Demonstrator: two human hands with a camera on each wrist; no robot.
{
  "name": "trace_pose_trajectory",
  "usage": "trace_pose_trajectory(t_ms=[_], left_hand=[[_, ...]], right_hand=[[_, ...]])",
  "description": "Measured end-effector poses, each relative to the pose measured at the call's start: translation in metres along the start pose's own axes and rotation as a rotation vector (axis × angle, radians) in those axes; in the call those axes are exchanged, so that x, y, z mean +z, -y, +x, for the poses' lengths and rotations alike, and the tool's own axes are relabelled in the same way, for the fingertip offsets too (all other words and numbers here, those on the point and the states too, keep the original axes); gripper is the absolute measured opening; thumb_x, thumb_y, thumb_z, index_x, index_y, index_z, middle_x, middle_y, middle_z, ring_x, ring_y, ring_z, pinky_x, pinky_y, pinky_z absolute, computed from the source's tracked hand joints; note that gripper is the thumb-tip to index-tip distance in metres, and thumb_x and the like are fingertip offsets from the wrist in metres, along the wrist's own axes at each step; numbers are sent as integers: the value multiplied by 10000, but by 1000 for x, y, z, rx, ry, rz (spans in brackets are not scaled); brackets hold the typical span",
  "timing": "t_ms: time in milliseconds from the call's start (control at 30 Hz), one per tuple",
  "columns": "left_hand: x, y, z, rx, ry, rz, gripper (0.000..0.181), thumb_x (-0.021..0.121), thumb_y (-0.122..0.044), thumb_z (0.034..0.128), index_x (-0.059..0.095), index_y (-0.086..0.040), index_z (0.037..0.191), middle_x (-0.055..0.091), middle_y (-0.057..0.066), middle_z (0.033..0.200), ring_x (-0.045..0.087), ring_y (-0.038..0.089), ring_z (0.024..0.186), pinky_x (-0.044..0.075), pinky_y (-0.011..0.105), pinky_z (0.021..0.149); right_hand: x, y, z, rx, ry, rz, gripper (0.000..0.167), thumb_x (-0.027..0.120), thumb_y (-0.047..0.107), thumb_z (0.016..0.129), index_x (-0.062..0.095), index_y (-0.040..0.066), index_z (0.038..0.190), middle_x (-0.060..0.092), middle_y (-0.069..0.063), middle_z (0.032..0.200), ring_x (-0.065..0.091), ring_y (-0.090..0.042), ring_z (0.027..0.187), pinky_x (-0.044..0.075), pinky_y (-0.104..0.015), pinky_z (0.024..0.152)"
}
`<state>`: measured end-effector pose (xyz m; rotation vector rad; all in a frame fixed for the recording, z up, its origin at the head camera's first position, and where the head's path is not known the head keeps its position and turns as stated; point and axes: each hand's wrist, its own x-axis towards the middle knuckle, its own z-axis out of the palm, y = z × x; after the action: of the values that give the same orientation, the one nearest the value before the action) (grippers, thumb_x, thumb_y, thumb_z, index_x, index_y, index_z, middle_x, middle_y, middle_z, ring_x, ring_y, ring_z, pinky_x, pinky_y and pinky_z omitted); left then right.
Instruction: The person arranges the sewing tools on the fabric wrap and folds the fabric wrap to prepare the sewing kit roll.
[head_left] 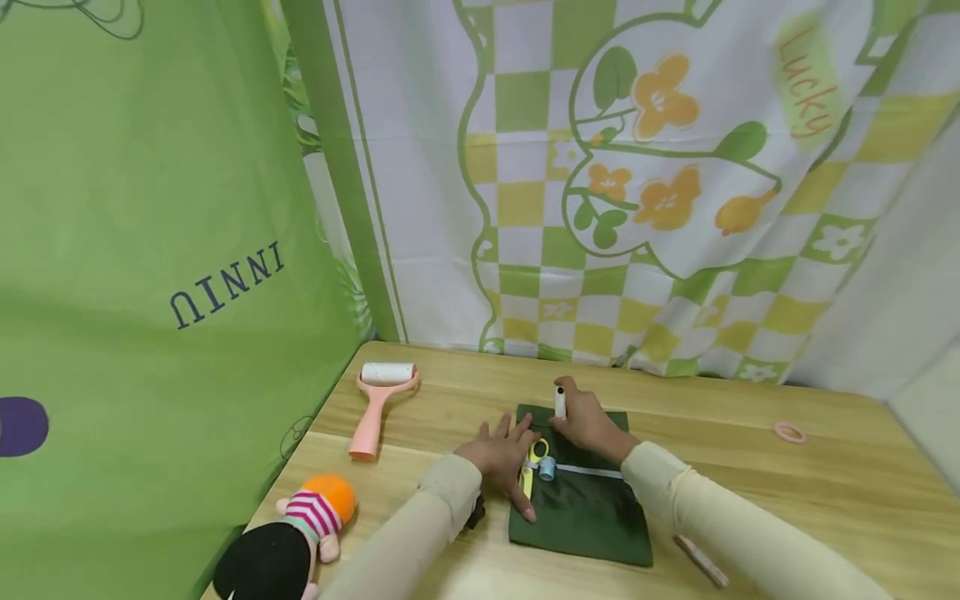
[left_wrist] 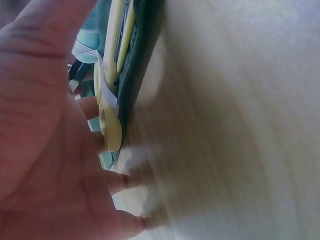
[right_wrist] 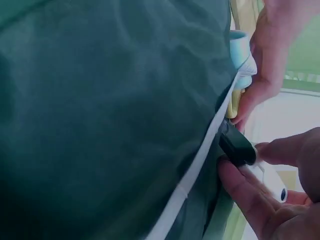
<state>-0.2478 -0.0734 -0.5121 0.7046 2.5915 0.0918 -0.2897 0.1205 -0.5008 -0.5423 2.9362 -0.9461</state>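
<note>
A dark green cloth (head_left: 577, 525) lies on the table with a white elastic strap (head_left: 596, 472) across it. Yellow-handled scissors (head_left: 527, 479) and a light blue spool-like roll (head_left: 547, 469) sit under the strap at the left. My left hand (head_left: 501, 457) rests with spread fingers over the cloth's left edge, beside the scissors (left_wrist: 111, 120). Between thumb and fingers, my right hand (head_left: 591, 427) pinches a white marker-like stick (head_left: 560, 404) near the cloth's far edge. In the right wrist view the stick's dark end (right_wrist: 237, 145) meets the strap; whether it is under it I cannot tell.
A pink lint roller (head_left: 369, 425) and a doll (head_left: 318, 512) lie to the left. A small black object (head_left: 476, 512) is beside my left wrist. On the right are a pink ring (head_left: 789, 432) and a slim pinkish stick (head_left: 701, 561). A curtain (head_left: 525, 233) hangs behind the table.
</note>
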Motion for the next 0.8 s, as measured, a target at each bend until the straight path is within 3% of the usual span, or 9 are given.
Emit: trace_pose_trajectory(t_ms=[200, 533, 800], left_hand=[[6, 0, -1, -3, -17, -1, 1343, 802, -762, 572, 107, -293, 1622, -83, 9, 1712, -50, 344, 1582, 109, 644, 1233], [-2, -9, -4, 13, -14, -5, 1304, 796, -744, 609, 115, -283, 1621, -51, 30, 1715, -32, 346, 1583, 109, 638, 1236], [2, -2, -5, 8, -15, -17, 1323, 783, -770, 588, 100, -302, 1620, -64, 15, 1714, -53, 329, 1583, 96, 635, 1239]], right_hand=[[-3, -1, -8, -4, 27, -10, 650, 772, 99, 868, 399, -67, 1374, 651, -112, 727, 600, -149, 562, 468, -275, 494], [-16, -12, -13, 56, 87, 61, 659, 749, 73, 886, 363, -62, 1403, 641, -85, 684, 584, -133, 503, 472, -271, 465], [-12, -13, -19, 14, 175, 94, 638, 771, 122, 878, 407, -61, 1369, 621, -58, 670, 580, -127, 499, 464, -285, 471]])
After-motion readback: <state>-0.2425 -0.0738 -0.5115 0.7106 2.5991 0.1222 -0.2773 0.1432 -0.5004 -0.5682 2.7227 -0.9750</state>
